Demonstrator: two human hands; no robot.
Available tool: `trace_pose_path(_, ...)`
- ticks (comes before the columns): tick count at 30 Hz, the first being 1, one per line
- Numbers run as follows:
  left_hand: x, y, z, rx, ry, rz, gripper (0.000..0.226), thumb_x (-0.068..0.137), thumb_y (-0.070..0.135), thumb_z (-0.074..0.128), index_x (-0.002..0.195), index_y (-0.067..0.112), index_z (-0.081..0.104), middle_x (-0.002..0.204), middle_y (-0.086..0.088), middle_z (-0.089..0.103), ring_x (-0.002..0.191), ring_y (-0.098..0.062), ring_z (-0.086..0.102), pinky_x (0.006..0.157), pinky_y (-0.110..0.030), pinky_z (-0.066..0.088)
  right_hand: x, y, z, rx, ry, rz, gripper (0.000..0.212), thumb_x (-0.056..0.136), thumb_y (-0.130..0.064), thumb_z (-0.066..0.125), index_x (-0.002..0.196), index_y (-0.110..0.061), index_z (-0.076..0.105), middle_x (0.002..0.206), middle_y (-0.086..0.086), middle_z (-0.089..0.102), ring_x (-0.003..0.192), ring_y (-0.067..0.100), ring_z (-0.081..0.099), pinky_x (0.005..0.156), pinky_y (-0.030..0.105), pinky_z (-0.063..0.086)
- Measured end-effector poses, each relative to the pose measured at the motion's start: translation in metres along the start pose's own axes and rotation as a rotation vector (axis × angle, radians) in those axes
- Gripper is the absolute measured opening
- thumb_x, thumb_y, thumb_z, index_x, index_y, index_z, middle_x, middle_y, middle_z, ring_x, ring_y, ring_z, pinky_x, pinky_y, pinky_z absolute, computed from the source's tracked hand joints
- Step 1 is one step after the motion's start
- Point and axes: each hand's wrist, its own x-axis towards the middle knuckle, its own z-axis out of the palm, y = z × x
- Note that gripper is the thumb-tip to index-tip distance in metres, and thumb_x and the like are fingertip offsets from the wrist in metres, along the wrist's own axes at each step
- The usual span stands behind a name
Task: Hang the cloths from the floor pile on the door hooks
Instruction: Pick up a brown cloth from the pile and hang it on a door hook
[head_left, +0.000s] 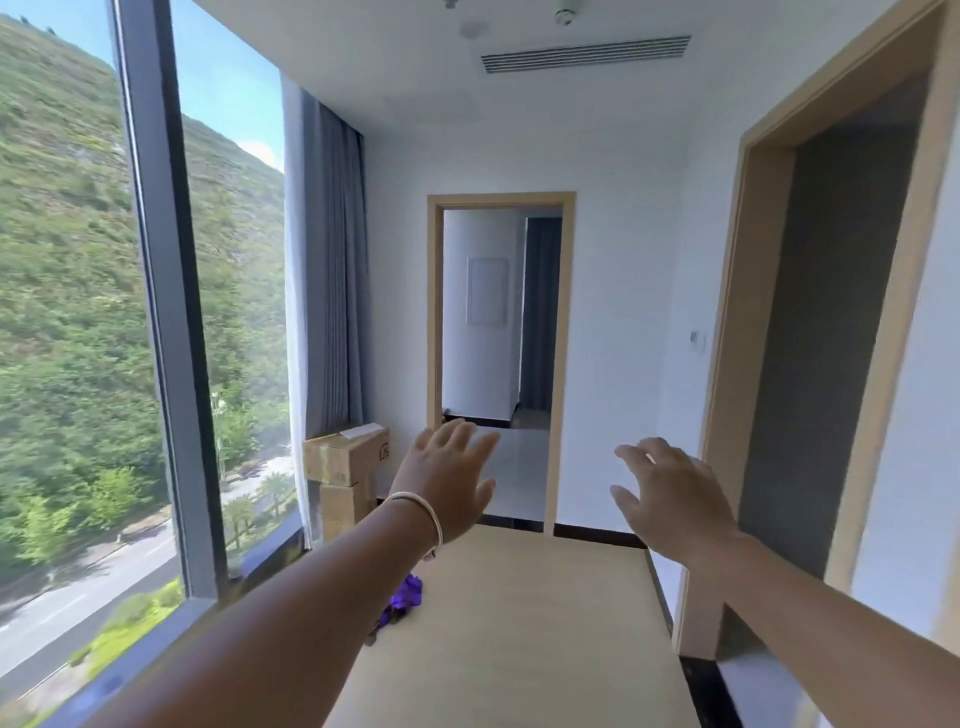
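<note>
Both arms reach forward into a narrow room. The left hand (447, 480) is raised with its fingers straight and slightly spread, its grip empty; a pale bangle (423, 519) circles that wrist. The right hand (670, 491) is held out at about the same height, well apart from the left, its grip likewise spread and holding nothing, palm turned downward and fingers fanned.

Below the left hand and close under the left forearm, a small heap of purple cloth (402, 597) lies on the light wooden floor (519, 623), partly hidden by the arm. Neither hand touches it.

Just left of the left hand and a little beyond it, cardboard boxes (345, 467) stand stacked against the wall, below a grey curtain (324, 270). Further left runs a tall window (78, 312) looking onto a green hillside and a road. Straight ahead, between the two hands and beyond them, an open doorway (501, 322) with a pale wooden frame leads to another room. To the right of the right hand a second, darker doorway (831, 338) opens, and a small wall switch (697, 338) sits on the wall above that hand.
</note>
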Motion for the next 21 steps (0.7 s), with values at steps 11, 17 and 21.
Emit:
trace_pose_path(11, 0.115, 0.06, 0.061, 0.02, 0.025, 0.073, 0.055, 0.095, 0.048, 0.04, 0.143, 0.027, 0.026, 0.146, -0.003, 0.039, 0.137, -0.024, 0.034, 0.113, -0.043, 0.03, 0.063, 0.106, 0.04, -0.03, 0.008, 0.059, 0.047, 0.095, -0.045, 0.042, 0.139, -0.028, 0.042, 0.139, -0.003, 0.045, 0.123, 0.019, 0.046, 0.104, 0.036, 0.033)
trace_pose_path(17, 0.163, 0.088, 0.102, 0.024, 0.01, 0.072, 0.054, 0.095, 0.048, 0.041, 0.143, 0.027, 0.026, 0.147, -0.003, 0.038, 0.137, -0.023, 0.033, 0.112, -0.042, 0.03, 0.102, 0.152, 0.067, -0.046, -0.001, 0.044, 0.047, 0.096, -0.045, 0.041, 0.139, -0.028, 0.041, 0.14, -0.003, 0.044, 0.125, 0.019, 0.045, 0.102, 0.036, 0.031)
trace_pose_path(21, 0.181, 0.095, 0.129, 0.042, -0.023, 0.055, 0.056, 0.096, 0.048, 0.039, 0.145, 0.027, 0.022, 0.147, -0.004, 0.038, 0.137, -0.024, 0.032, 0.113, -0.044, 0.029, 0.123, 0.171, 0.089, -0.022, -0.015, 0.034, 0.047, 0.096, -0.045, 0.041, 0.139, -0.027, 0.041, 0.14, -0.003, 0.044, 0.126, 0.019, 0.044, 0.102, 0.037, 0.032)
